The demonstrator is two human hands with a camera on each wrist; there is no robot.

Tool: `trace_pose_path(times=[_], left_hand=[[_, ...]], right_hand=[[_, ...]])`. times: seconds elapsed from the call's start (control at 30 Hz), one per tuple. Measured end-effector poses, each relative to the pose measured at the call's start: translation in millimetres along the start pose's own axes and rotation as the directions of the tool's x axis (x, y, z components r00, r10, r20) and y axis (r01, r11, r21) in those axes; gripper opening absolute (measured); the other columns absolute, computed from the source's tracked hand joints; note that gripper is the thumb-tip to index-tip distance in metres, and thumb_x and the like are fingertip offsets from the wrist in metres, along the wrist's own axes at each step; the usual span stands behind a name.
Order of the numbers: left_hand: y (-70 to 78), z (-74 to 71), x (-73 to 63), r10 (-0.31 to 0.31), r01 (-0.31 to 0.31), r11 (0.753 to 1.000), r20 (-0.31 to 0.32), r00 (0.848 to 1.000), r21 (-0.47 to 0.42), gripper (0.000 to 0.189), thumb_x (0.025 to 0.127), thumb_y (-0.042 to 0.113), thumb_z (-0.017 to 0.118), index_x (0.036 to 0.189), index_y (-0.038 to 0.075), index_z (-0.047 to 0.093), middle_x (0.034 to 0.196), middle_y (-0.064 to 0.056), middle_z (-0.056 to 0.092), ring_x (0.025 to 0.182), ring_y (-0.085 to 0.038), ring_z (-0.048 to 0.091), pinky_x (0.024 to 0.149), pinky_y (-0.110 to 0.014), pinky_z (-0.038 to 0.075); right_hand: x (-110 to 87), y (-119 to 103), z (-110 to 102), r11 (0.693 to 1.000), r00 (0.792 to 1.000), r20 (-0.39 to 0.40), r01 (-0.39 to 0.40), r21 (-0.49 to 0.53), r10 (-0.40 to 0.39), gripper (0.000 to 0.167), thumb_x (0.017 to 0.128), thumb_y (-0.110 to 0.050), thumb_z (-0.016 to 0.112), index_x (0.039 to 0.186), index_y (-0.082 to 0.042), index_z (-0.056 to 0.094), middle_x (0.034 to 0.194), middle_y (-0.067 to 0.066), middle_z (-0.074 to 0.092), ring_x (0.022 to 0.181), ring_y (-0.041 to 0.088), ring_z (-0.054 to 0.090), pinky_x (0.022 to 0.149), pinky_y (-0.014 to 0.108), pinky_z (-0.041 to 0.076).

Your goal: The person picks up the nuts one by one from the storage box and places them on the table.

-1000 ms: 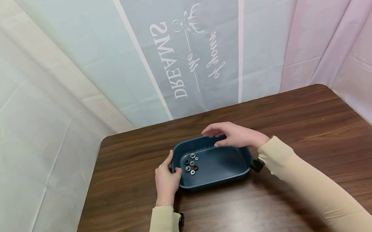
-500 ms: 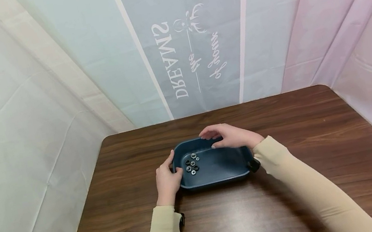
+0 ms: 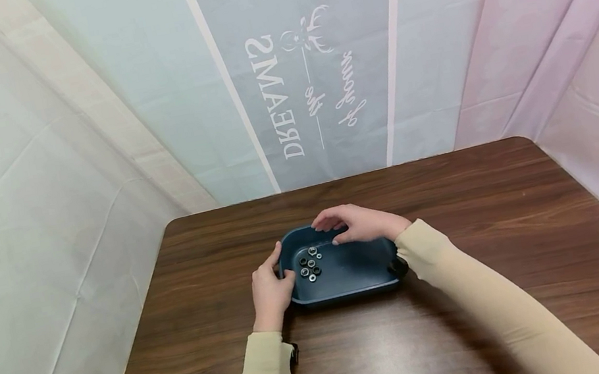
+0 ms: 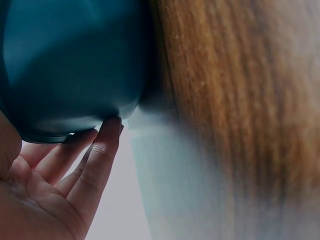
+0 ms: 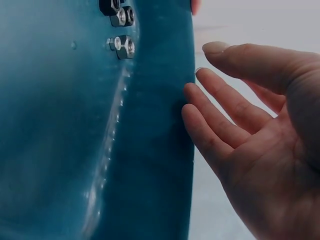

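1. Head: My left hand [image 3: 272,292] grips the left end of the tray [image 3: 350,269] on the table [image 3: 194,339]; nuts [image 3: 311,264] lie inside, near it. My right hand [image 3: 365,223], relaxed and holding nothing, hovers by the far wall.
2. Left wrist: I see fingers [image 4: 95,175] against the tray's outside.
3. Right wrist: it's loosely spread beside the tray; contact I can't tell. I'd judge this steadying and reaching; next calls for narrowing toward the nuts.
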State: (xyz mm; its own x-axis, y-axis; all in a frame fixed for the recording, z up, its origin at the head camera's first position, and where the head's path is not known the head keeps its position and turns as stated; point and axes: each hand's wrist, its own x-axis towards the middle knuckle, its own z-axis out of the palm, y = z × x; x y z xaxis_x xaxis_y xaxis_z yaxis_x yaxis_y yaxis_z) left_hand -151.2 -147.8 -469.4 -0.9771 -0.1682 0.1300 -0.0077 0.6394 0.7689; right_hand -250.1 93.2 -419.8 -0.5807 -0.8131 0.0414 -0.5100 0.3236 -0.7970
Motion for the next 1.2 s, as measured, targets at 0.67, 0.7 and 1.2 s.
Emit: trace_pose_path(times=[0.67,0.7,1.2], left_hand=[[0.1,-1.6,-0.5,-0.024,0.024,1.000,0.016,1.000,0.003,0.063,0.081,0.002,0.064,0.139,0.020,0.052,0.111,-0.012,0.067,0.045,-0.017,0.047,0.048,-0.031,0.042],[0.2,-1.6,-0.5,-0.023,0.023,1.000,0.016,1.000,0.003,0.062,0.081,0.002,0.064,0.139,0.020,0.052,0.111,-0.012,0.067,0.046,-0.017,0.047,0.048,-0.031,0.042],[1.6,-0.7,0.2,-0.021,0.021,1.000,0.013,1.000,-0.003,0.062,0.081,0.002,0.065,0.139,0.019,0.053,0.109,-0.012,0.068,0.049,-0.017,0.048,0.049,-0.031,0.042]], right_hand=[[12.6,14.4,7.8,0.998,0.999,0.037,-0.028,0.047,0.027,0.049,0.086,0.006,0.064,0.133,0.003,0.050,0.129,0.019,0.054,0.119,0.030,0.051,0.101,0.044,0.038],[13.1,15.9,8.5,0.998,0.999,0.038,-0.032,0.048,0.030,0.049,0.086,0.006,0.064,0.133,0.003,0.050,0.129,0.018,0.054,0.119,0.029,0.051,0.101,0.043,0.038],[16.9,18.9,16.6,0.996,0.994,0.100,-0.051,0.079,0.043,0.051,0.087,0.007,0.062,0.135,0.002,0.047,0.134,0.016,0.051,0.125,0.029,0.047,0.103,0.042,0.035]])
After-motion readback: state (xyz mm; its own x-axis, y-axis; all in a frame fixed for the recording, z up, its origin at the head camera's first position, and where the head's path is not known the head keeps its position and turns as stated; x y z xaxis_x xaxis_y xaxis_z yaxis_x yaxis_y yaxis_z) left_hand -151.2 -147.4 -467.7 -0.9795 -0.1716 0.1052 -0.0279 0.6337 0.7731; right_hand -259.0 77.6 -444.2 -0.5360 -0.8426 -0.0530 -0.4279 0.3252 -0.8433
